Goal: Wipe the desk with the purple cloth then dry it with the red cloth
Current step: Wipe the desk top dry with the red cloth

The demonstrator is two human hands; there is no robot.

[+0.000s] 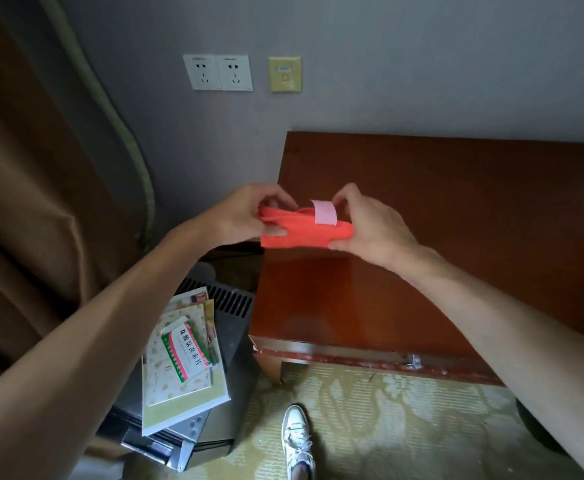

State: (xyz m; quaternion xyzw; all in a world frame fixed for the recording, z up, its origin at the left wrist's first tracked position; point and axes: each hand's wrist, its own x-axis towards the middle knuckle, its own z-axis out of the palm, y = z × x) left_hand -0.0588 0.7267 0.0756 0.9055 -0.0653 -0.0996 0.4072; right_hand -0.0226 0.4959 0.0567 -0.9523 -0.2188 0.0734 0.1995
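Head view. Red cloth (297, 232) bunched, folded into thick wad, bright orange-red, pale pink label (325, 212) on top. Held in air over desk's (456, 209) left edge, near back-left corner, not touching wood. Left hand (249, 213) pinches cloth's left end, thumb under, fingers curled over. Right hand (370, 223) pinches right end beside label, thumb below. Both forearms reach forward, bare. Desk reddish-brown, glossy. Purple cloth not seen.
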